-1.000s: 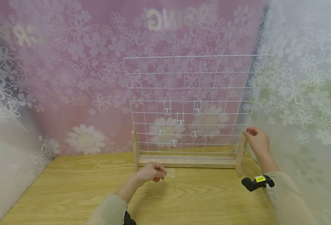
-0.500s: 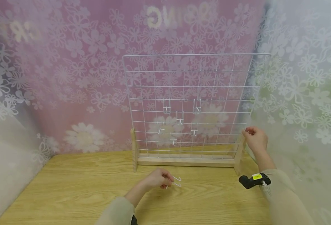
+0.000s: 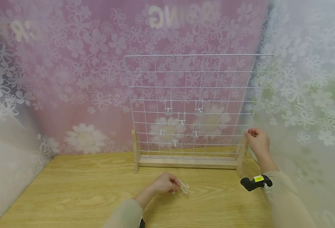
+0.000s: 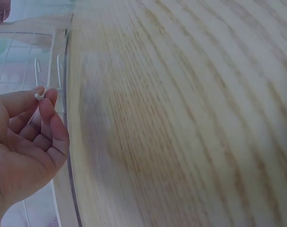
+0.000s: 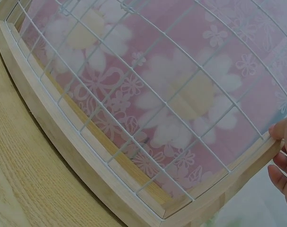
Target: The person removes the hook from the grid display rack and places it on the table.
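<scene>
Low over the table, in front of the rack, my left hand pinches a white wire hook. In the left wrist view the thumb and fingertips hold its small end, and two bent prongs point away from the hand. My right hand grips the top of the right wooden post, where the white wire grid meets it. The right wrist view shows its thumb at the post's end and the other fingers on the far side. Several similar white hooks hang on the grid's middle.
The grid stands upright in a wooden base on a wood-grain table. Behind it hangs a pink flowered curtain. A pale flowered curtain closes off the right side, close to the right hand.
My left hand has moved right and a little toward me, away from the base, carrying the hook, whose prongs now tilt downward. The right hand stays on the post.
</scene>
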The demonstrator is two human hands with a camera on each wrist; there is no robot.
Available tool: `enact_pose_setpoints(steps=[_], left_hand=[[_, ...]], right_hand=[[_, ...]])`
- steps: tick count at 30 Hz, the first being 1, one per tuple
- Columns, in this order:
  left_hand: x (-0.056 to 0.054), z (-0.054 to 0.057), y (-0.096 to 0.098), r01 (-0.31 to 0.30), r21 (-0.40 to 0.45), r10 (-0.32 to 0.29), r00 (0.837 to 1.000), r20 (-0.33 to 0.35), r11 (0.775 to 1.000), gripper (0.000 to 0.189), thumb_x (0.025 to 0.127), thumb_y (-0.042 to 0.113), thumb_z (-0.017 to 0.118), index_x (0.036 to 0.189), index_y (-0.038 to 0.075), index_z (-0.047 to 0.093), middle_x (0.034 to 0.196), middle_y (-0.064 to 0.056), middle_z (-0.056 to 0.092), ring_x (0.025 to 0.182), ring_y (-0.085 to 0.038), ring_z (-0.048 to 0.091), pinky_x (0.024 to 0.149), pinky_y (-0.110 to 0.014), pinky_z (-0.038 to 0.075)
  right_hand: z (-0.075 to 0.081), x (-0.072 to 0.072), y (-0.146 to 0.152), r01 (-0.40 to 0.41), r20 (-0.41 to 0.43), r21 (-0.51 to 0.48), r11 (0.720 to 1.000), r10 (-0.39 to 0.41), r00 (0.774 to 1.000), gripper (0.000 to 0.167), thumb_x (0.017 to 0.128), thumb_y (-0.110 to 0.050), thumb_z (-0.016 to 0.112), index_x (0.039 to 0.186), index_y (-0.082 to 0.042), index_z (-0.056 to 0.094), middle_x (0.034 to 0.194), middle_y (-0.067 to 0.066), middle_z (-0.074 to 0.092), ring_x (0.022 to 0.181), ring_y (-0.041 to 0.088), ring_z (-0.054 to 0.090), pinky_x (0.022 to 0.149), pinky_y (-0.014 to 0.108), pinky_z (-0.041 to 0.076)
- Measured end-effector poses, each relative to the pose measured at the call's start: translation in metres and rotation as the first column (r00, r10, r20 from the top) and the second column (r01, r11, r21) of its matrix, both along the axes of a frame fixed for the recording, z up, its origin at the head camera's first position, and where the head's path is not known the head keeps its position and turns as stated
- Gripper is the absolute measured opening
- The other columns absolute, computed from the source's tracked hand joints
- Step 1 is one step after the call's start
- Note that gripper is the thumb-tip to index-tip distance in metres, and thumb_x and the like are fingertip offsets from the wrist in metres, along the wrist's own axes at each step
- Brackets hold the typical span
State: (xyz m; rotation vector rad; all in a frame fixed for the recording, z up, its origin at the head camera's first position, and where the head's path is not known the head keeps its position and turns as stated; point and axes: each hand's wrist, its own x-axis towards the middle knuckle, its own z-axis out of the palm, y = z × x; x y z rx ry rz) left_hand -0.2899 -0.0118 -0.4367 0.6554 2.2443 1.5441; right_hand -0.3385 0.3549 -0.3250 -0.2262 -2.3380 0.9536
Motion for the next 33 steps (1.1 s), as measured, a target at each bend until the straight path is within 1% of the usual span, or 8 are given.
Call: enact_pose_setpoints(steps=[5, 8, 13, 17, 21, 29, 33], left_hand=[[0.001, -0.003, 0.005, 0.003, 0.004, -0.003, 1.000, -0.003, 1.000, 0.006, 0.077, -0.011, 0.062, 0.082, -0.009, 0.063, 0.064, -0.005, 0.055, 0.052, -0.010, 0.044, 0.050, -0.022, 0.036], [0.001, -0.005, 0.008, 0.005, 0.003, -0.005, 1.000, 0.005, 1.000, 0.006, 0.076, -0.012, 0.062, 0.081, -0.009, 0.063, 0.065, -0.006, 0.056, 0.051, -0.010, 0.044, 0.049, -0.022, 0.035], [0.000, -0.009, 0.012, 0.019, -0.048, -0.019, 1.000, 0.007, 0.999, 0.006, 0.077, -0.011, 0.063, 0.080, -0.006, 0.064, 0.068, -0.004, 0.057, 0.052, -0.011, 0.043, 0.048, -0.021, 0.035], [-0.001, -0.011, 0.013, 0.029, -0.055, -0.028, 0.999, 0.017, 0.998, 0.006, 0.077, -0.010, 0.063, 0.081, -0.005, 0.064, 0.070, -0.003, 0.058, 0.052, -0.011, 0.043, 0.048, -0.022, 0.035], [0.000, -0.012, 0.014, 0.025, -0.068, -0.024, 0.999, 0.022, 0.997, 0.006, 0.078, -0.009, 0.063, 0.082, -0.005, 0.064, 0.070, -0.003, 0.058, 0.052, -0.012, 0.042, 0.048, -0.023, 0.034], [0.001, -0.014, 0.015, 0.010, -0.117, -0.008, 1.000, 0.016, 0.993, 0.004, 0.079, -0.008, 0.064, 0.081, -0.004, 0.064, 0.069, -0.002, 0.058, 0.056, -0.012, 0.043, 0.051, -0.022, 0.036], [0.001, -0.013, 0.015, 0.008, -0.121, -0.006, 1.000, 0.018, 0.993, 0.004, 0.079, -0.007, 0.065, 0.082, -0.004, 0.065, 0.069, -0.001, 0.057, 0.056, -0.012, 0.044, 0.051, -0.023, 0.036]], right_hand=[[-0.001, 0.000, 0.000, -0.001, -0.013, 0.003, 1.000, 0.001, 1.000, 0.025, 0.092, -0.015, 0.055, 0.100, 0.008, 0.058, 0.094, 0.022, 0.055, 0.085, 0.033, 0.051, 0.063, 0.034, 0.038], [-0.002, -0.001, 0.001, -0.002, -0.021, 0.012, 1.000, 0.002, 1.000, 0.026, 0.092, -0.016, 0.054, 0.100, 0.009, 0.058, 0.094, 0.022, 0.055, 0.085, 0.033, 0.051, 0.064, 0.034, 0.038], [-0.003, -0.002, 0.002, -0.007, -0.027, 0.017, 1.000, 0.008, 1.000, 0.026, 0.092, -0.016, 0.054, 0.100, 0.009, 0.058, 0.093, 0.022, 0.055, 0.085, 0.033, 0.051, 0.064, 0.035, 0.037], [-0.002, -0.002, 0.001, -0.002, -0.044, 0.020, 1.000, 0.002, 0.999, 0.025, 0.091, -0.015, 0.055, 0.098, 0.008, 0.059, 0.092, 0.022, 0.055, 0.084, 0.032, 0.051, 0.065, 0.035, 0.037], [-0.002, -0.001, 0.001, 0.003, -0.052, 0.025, 1.000, -0.002, 0.999, 0.024, 0.091, -0.014, 0.056, 0.097, 0.008, 0.059, 0.091, 0.022, 0.056, 0.083, 0.032, 0.051, 0.065, 0.036, 0.037], [-0.003, -0.003, 0.001, 0.009, -0.033, 0.023, 1.000, -0.008, 0.999, 0.024, 0.092, -0.015, 0.056, 0.098, 0.008, 0.059, 0.092, 0.023, 0.056, 0.085, 0.034, 0.051, 0.065, 0.036, 0.037], [-0.004, -0.003, 0.001, 0.015, -0.030, 0.025, 1.000, -0.014, 0.999, 0.025, 0.092, -0.016, 0.056, 0.098, 0.008, 0.059, 0.093, 0.023, 0.055, 0.086, 0.035, 0.051, 0.065, 0.037, 0.037]])
